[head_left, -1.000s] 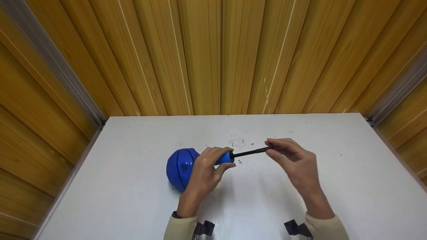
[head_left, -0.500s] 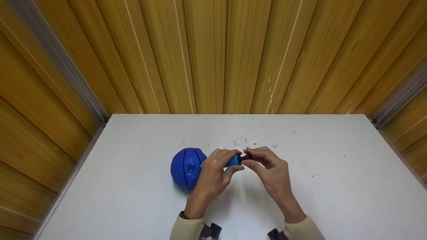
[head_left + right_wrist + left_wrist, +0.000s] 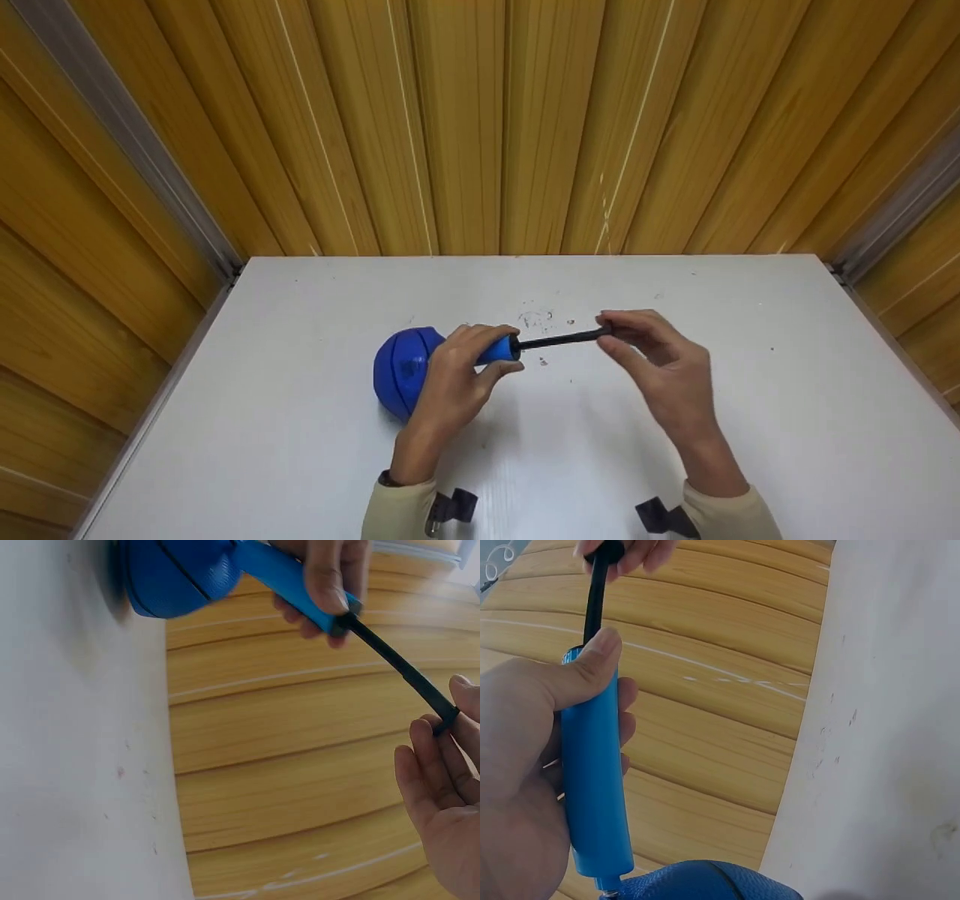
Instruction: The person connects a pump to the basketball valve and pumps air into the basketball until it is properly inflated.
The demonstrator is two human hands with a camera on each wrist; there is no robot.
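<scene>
A blue hand pump [image 3: 596,780] lies across the fingers of my left hand [image 3: 455,375], which grips its barrel. The pump's black rod [image 3: 559,340] is drawn far out toward the right. At the rod's outer end, my right hand [image 3: 667,367] pinches the small black handle [image 3: 446,721] between thumb and fingers. A blue ball [image 3: 401,371] with dark seams sits on the table, partly behind the left hand; its sides look dented. In the left wrist view the pump's lower tip meets the ball [image 3: 705,881] through a short metal piece [image 3: 609,885].
The white table [image 3: 300,435] carries small dark marks and specks near its middle. A wood-patterned panel wall [image 3: 480,127] rises behind the table's far edge, and similar panels stand on both sides.
Half a second ago the rod was pushed nearly all the way in, with both hands close together. The right hand has since moved right, drawing the rod out; ball and left hand shifted slightly left.
</scene>
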